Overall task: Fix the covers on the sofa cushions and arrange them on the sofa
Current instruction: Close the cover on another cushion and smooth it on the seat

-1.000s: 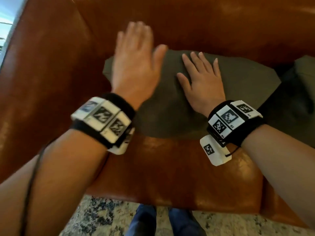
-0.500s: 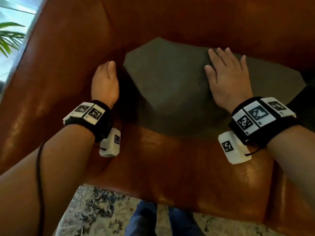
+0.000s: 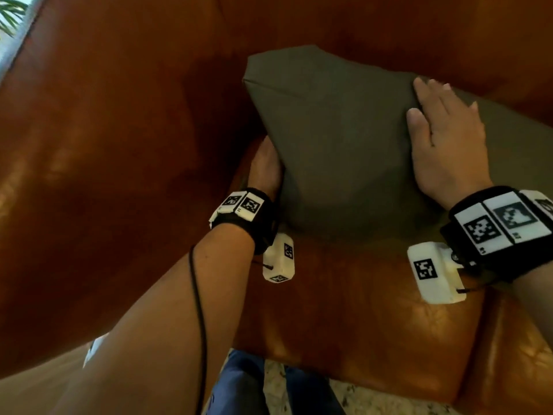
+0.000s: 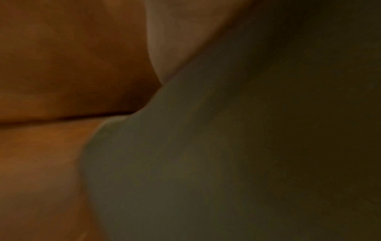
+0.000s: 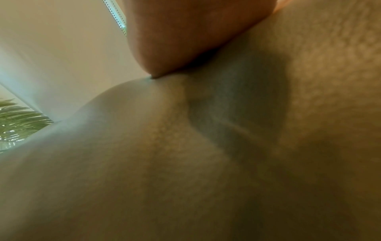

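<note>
The right grip (image 3: 446, 145) lies flat, fingers straight, on the olive cushion (image 3: 338, 145). The left grip (image 3: 264, 169) is tucked under the cushion's raised left edge; its fingers are hidden. The cushion sits tilted toward the brown leather sofa's (image 3: 119, 145) back.

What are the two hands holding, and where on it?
The green cushion. The right hand lies flat on its front face near the top edge. The left hand is tucked under its left side; its fingers are hidden.
</note>
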`<state>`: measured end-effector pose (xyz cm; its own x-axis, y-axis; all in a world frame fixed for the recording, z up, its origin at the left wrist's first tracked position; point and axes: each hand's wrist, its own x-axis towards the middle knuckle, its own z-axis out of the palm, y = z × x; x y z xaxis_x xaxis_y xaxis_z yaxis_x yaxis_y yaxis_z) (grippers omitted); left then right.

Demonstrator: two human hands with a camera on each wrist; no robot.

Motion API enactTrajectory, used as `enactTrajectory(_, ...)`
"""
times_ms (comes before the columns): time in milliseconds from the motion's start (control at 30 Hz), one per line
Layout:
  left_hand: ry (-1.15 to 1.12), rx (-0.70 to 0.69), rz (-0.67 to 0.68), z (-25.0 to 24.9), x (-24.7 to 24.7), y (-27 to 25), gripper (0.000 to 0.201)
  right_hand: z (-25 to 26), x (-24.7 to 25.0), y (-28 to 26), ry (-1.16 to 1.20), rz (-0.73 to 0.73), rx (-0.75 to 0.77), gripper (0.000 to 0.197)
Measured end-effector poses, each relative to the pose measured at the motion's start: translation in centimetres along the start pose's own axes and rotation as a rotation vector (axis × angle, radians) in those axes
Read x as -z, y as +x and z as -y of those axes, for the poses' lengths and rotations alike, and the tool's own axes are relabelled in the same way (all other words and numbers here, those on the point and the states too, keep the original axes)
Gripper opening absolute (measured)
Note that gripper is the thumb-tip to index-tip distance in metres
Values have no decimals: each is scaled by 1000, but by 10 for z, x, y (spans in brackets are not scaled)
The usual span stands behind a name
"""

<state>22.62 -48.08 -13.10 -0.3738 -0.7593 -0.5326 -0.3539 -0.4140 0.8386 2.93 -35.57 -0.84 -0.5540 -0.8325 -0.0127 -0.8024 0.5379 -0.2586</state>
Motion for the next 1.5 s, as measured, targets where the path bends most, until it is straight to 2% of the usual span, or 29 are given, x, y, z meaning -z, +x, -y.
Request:
enactTrajectory(67, -20, 89, -19, 22, 6, -3, 48, -1, -2, 0, 12, -16, 7, 52)
enactTrajectory(133, 72, 105, -24, 54, 15, -8, 51, -1, -4, 1, 21, -24, 20, 54)
enactTrajectory(233, 265, 2, -17, 85, 30, -15, 48, 1, -5, 2, 25, -24, 30, 56)
enactTrajectory(300, 327, -46, -109, 80, 33, -16, 47, 1, -5, 3, 28, -27, 25, 56)
enactTrajectory(367, 264, -88, -184, 69, 28, -15, 49, 1, -4, 5, 31, -30, 19, 56)
enactTrajectory(400, 202, -88, -169, 64, 23, -15, 51, 1, -5, 5, 29, -31, 15, 55)
enactTrajectory(500, 51, 73, -96, 72, 11, -18, 63, 1, -7, 3, 25, -32, 12, 53)
enactTrajectory(533, 86, 73, -82, 79, 14, -21, 60, 1, -7, 2, 28, -31, 14, 53)
enactTrajectory(633, 465, -133, -12, 100, 32, -27, 51, 3, -8, -1, 41, -24, 19, 54)
enactTrajectory(733, 845, -46, 80, 118, 45, -31, 52, 3, -9, -1, 45, -29, 14, 53)
enactTrajectory(800, 882, -78, -31, 116, 49, -31, 49, 2, -9, 0, 48, -32, 11, 53)
enactTrajectory(867, 851, -234, -178, 110, 51, -27, 47, 0, -9, 0, 60, -34, 7, 53)
enactTrajectory(900, 850, -290, -177, 109, 51, -20, 47, 0, -9, 0, 62, -36, 5, 53)
enactTrajectory(933, 877, -305, -108, 107, 51, -11, 50, -1, -10, -1, 62, -39, 6, 53)
enactTrajectory(1033, 1138, -132, 150, 105, 50, 7, 60, 1, -13, -4, 56, -48, 10, 53)
enactTrajectory(1133, 1242, 3, 158, 101, 47, -3, 63, 2, -12, -7, 57, -40, 2, 55)
enactTrajectory(1200, 1232, 65, 103, 91, 43, -24, 53, 3, -10, -5, 62, -39, -1, 55)
enactTrajectory(1233, 1226, 13, 67, 85, 41, -37, 47, 4, -9, -3, 62, -39, -1, 55)
enactTrajectory(1267, 1195, -108, 19, 76, 38, -51, 43, 6, -8, -2, 62, -41, -4, 55)
enactTrajectory(1333, 1064, -419, -90, 55, 33, -80, 41, 8, -6, -1, 64, -44, -8, 54)
enactTrajectory(1400, 905, -699, -198, 30, 25, -111, 28, 9, -5, -5, 76, -58, -1, 54)
enactTrajectory(1500, 737, -925, -275, -23, -1, -149, 21, 3, -1, -12, 124, -90, 8, 54)
